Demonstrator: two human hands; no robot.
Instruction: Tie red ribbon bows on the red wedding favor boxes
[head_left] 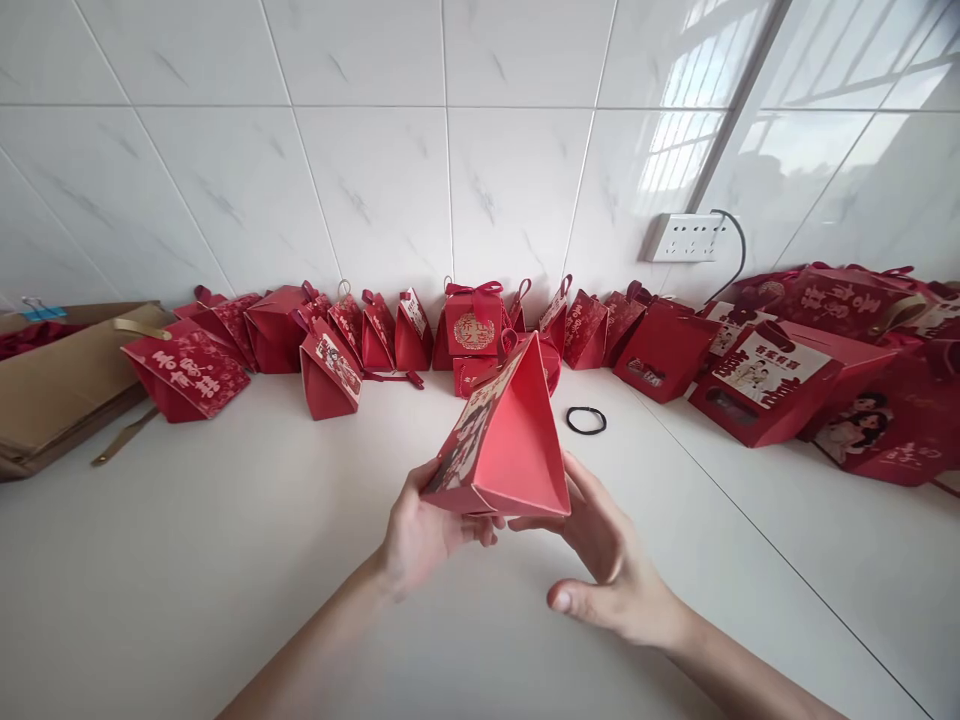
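Note:
A red triangular gift box (525, 435) with a printed couple on its left face is raised above the table in front of me. My left hand (420, 535) grips it from the left, with fingers under its base. On the other side, my right hand (619, 560) has its thumb spread well away from the fingers. Those fingers reach to the box's lower right edge and partly behind it; whether they press on it I cannot tell. Beyond the box stands a red box with a bow and gold emblem (474, 325), partly covered by it.
Several red gift boxes (184, 370) line the tiled wall. More red boxes (780, 375) crowd the right side. At left lies a brown paper bag (60, 395) beside a brown strap (126, 437). A black elastic band (586, 420) rests on the white table. A power strip (686, 238) hangs on the wall.

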